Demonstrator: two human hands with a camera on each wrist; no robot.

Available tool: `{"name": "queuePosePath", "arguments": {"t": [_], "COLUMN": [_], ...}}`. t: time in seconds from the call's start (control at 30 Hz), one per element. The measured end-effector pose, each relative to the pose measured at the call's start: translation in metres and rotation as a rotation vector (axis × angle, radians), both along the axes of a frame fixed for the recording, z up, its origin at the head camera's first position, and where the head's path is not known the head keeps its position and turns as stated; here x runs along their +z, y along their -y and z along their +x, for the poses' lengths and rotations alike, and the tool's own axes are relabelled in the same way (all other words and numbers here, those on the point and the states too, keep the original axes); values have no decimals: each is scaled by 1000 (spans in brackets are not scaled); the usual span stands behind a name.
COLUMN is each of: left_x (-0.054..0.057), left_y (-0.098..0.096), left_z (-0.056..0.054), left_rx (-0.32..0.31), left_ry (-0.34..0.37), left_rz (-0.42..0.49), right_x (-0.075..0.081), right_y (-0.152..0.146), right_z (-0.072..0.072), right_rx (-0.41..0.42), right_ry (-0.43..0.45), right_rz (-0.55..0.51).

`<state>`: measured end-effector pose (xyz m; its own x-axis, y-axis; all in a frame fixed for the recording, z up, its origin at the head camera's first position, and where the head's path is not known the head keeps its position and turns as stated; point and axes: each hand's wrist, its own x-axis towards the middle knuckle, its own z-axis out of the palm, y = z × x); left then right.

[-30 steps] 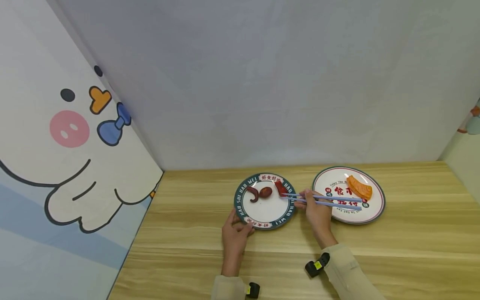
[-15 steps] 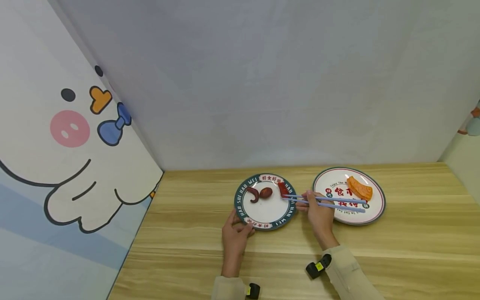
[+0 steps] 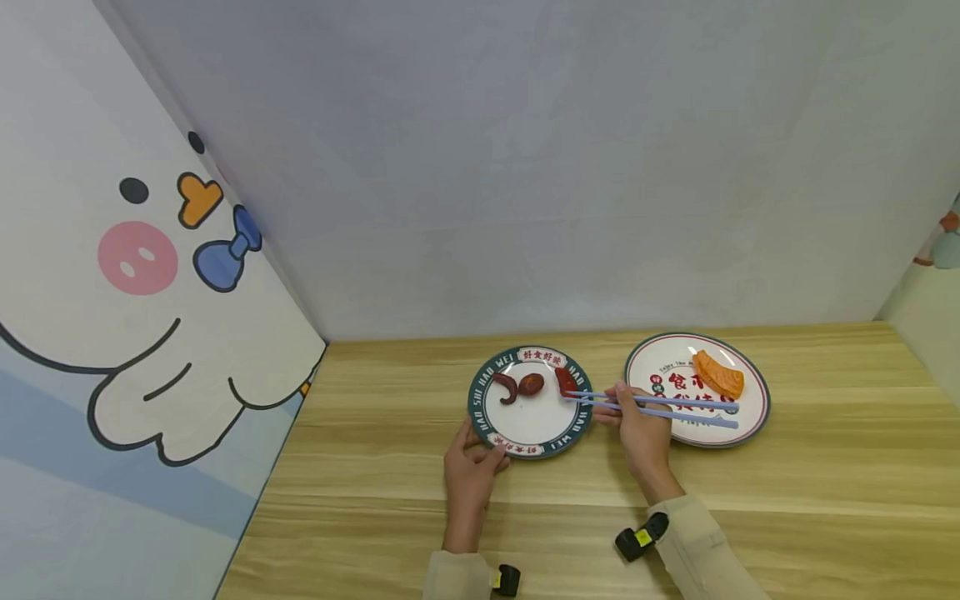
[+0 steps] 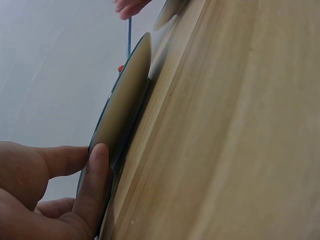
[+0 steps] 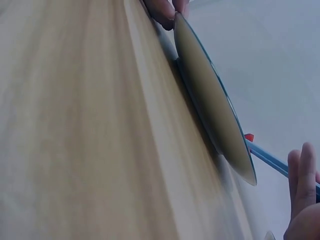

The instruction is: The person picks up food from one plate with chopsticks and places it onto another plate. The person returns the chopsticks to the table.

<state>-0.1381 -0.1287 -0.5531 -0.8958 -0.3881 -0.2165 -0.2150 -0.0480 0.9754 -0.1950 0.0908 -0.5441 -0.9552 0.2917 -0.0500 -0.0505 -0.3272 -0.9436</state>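
Observation:
My left hand (image 3: 471,475) pinches the near-left rim of a green-edged round plate (image 3: 528,429), thumb and fingers on either side of the rim in the left wrist view. On this plate lie a dark red curled piece (image 3: 507,388), a brown-red oval piece (image 3: 531,384) and, at the right, a bright red piece (image 3: 564,381). My right hand (image 3: 643,433) holds a pair of light blue chopsticks (image 3: 693,404), tips at the lower end of the bright red piece. In the right wrist view, the red piece (image 5: 249,136) shows just over the plate's rim, beside the chopsticks.
A second, oval plate (image 3: 637,367) with red lettering stands to the right, partly behind my right hand and the chopsticks. An orange fish-like slice (image 3: 717,375) lies on it. Both plates stand on a wood-grain table (image 3: 375,467), with a pale backdrop (image 3: 525,167) behind.
My right hand and the chopsticks have shifted slightly right. The bright red piece has moved a little rightward and turned. My left hand and both plates have stayed in place.

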Motion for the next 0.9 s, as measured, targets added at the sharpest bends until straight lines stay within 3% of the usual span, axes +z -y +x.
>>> {"name": "queuePosePath", "arguments": {"t": [0.4,0.9], "left_x": [0,1], "left_y": [0,-1], "left_z": [-1,1], "left_rx": [-1,-2], "left_ry": [14,0], "left_rz": [-21,-6], "right_x": [0,8], "right_y": [-4,-6], "right_z": [3,7], "right_rx": [17,-15], "right_ry": [70,52], "right_rz": [8,-15]}}
